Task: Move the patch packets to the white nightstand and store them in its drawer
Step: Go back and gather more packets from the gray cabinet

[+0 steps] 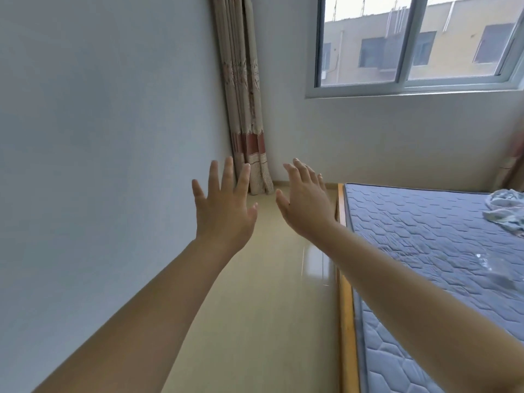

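Forearms: both bare, stretched forward over the floor between wall and mattress.
Left hand: fingers straight and spread, holding nothing.
Right hand: fingers straight, loosely spread, holding nothing.
Patch packets: outside this view.
Corner ahead: curtain hanging to the floor, window to its right.

Wall: plain pale blue-grey. Curtain: beige with a faint leaf motif, a red-brown band low down and a dotted cream hem. Floor: glossy cream-yellow. Bed frame: orange-tan wood. Mattress: blue-grey, quilted in a hexagon pattern. Crumpled cloth: pale blue-white with a faded print. Window frame: off-white, with the building outside yellow and its windows dark grey.
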